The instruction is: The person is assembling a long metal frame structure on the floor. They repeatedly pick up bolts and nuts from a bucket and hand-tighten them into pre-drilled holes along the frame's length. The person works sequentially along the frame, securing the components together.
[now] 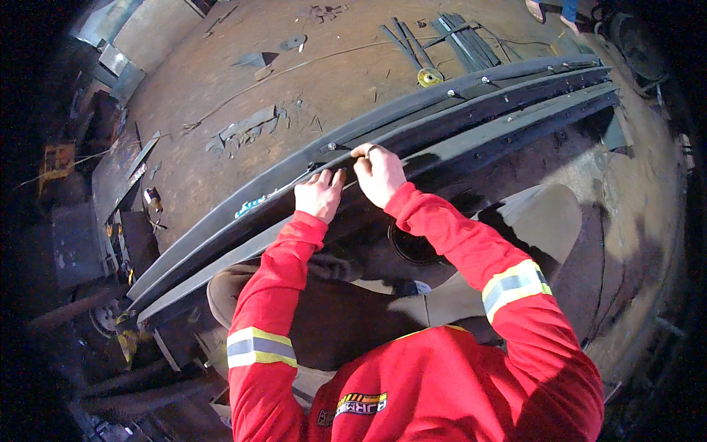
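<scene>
Where the head view looks down, a long grey metal beam assembly [471, 140] stretches across the brown floor [228, 59], just in front of the person's bent legs [541, 214]. The left hand [320, 195] is at the middle of the beam assembly, its fingers bent downward in a narrow grip; whether anything is pinched there, I cannot tell. Just beside it, the right hand [379, 173] curls its fingers at the assembly's inner edge, also narrow, its hold unclear. A bolt [332, 146] sits on the assembly just beyond both hands. Beyond the assembly's far edge lie a yellow disc [429, 77], dark flat bars [466, 43] and torn scraps [250, 127].
</scene>
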Demonstrator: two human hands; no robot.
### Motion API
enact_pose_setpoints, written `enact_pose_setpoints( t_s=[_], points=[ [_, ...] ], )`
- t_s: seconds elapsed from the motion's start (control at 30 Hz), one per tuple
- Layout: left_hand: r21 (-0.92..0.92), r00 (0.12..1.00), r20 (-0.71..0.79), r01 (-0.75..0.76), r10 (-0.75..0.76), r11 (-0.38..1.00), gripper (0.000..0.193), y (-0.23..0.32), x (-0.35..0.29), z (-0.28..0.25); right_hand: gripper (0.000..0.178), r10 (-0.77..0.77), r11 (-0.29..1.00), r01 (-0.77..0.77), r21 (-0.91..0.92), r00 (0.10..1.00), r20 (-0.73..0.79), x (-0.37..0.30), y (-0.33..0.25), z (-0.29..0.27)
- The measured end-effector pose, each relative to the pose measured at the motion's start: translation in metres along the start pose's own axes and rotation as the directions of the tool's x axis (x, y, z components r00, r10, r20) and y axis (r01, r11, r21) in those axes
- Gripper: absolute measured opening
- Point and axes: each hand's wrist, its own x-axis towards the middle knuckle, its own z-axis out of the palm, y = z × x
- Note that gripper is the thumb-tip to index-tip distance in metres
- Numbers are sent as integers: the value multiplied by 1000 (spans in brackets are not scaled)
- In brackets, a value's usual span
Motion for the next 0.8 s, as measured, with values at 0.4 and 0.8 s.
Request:
enact_pose_setpoints(
  t_s=[0.4,0.8],
  points=[
    [-809,631,524,578,-572,-103,20,51,-2,-51,13,372,632,-516,579,857,357,-59,-30,-28],
    [-87,783,621,35,-27,-996,36,83,-32,-30,29,-202,740,499,-452,805,558,-80,-66,-35]
  ],
)
